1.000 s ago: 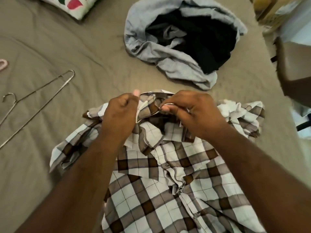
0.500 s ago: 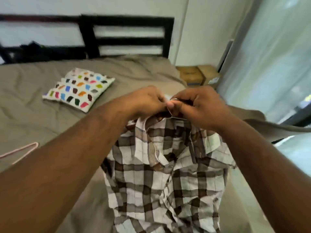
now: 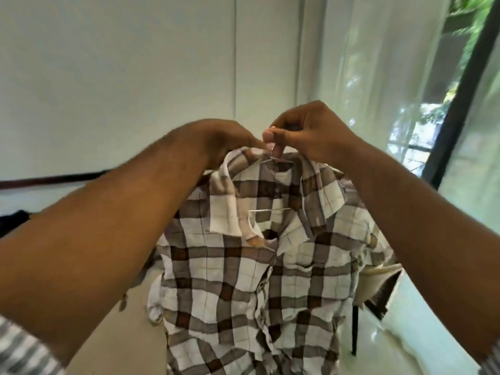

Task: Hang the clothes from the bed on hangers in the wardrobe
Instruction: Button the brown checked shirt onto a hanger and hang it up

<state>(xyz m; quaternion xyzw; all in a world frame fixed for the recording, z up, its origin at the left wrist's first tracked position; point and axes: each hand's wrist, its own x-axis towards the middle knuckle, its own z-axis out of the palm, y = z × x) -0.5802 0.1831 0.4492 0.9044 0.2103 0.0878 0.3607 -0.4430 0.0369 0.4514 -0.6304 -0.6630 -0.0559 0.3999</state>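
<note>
Mostly hidden, hanger sits inside plaid shirt.

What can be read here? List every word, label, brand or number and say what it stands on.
None: no legible text anywhere in this view.
The shirt shows only its plaid; a pale patch inside the collar may be a label, but it is too blurred to read.
The hanger, the wall and the window carry no writing.
</note>
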